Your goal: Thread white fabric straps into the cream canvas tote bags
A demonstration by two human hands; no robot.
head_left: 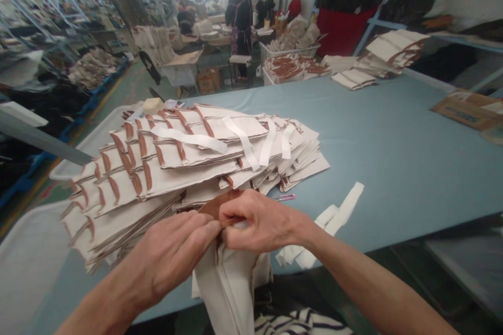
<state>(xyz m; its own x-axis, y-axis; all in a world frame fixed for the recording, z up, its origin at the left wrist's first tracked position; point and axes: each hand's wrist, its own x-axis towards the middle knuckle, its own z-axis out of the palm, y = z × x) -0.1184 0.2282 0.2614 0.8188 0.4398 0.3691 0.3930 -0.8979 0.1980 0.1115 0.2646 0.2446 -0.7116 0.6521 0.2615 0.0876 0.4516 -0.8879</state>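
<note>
A smooth blue-grey table [401,157] fills the foreground of a busy workshop. At its near edge, the person's closed right hand [261,220] pinches the brown upper edge of a cream fabric piece [231,293], while the left hand [173,246] grips alongside with bent fingers, probably to steady it; the lower part hangs free. Overlapping cream pieces with brown edges [168,178] lie just beyond, perhaps fanned for easy picking, with loose white flat strips [192,138] on top.
</note>
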